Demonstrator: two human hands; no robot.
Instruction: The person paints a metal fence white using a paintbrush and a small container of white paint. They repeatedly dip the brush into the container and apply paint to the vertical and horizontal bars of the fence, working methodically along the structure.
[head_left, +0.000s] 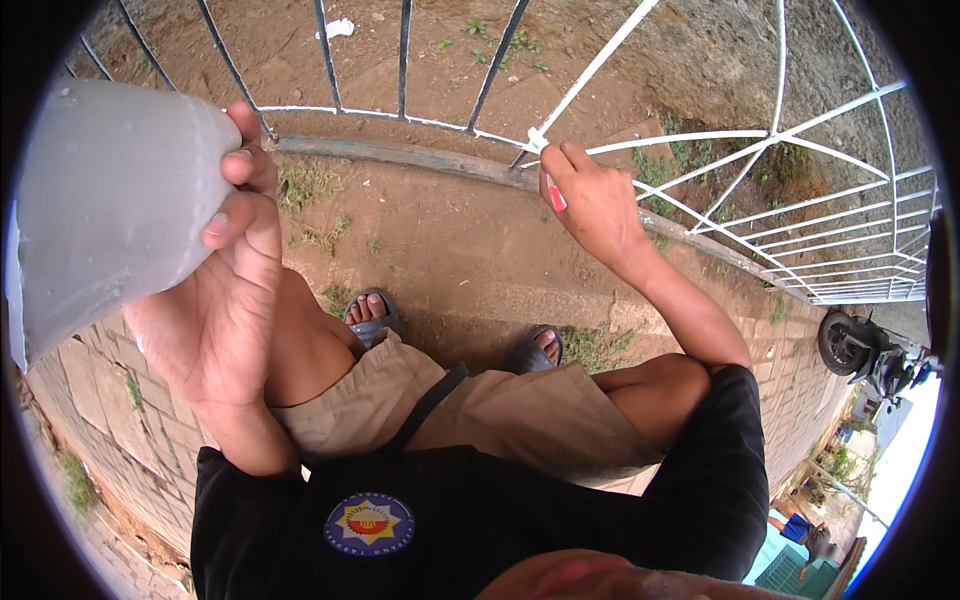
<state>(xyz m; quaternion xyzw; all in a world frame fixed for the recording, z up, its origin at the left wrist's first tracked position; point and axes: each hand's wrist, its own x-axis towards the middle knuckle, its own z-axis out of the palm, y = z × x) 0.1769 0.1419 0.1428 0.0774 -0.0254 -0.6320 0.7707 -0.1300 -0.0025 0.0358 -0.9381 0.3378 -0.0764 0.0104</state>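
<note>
My left hand (225, 290) is wrapped around a translucent whitish plastic container (120, 190), raised at the left and tilted, its contents hidden. With fingers closed, my right hand (595, 205) grips a small paintbrush, mostly covered by the fingers; a red-and-white bit of its handle (557, 197) shows below them. The brush's white tip (537, 139) meets the metal fence (580, 88) where a slanting bar joins the lower rail. Bars right of this spot are white, while the upright bars (403, 60) to the left look dark. White also coats part of the lower rail.
A low ledge (400, 155) runs under the fence, with bare soil and weeds around it. Brick paving (120, 400) lies to the left and right. A parked motorcycle (870, 350) stands at the right, and another person (805, 535) is far off at lower right.
</note>
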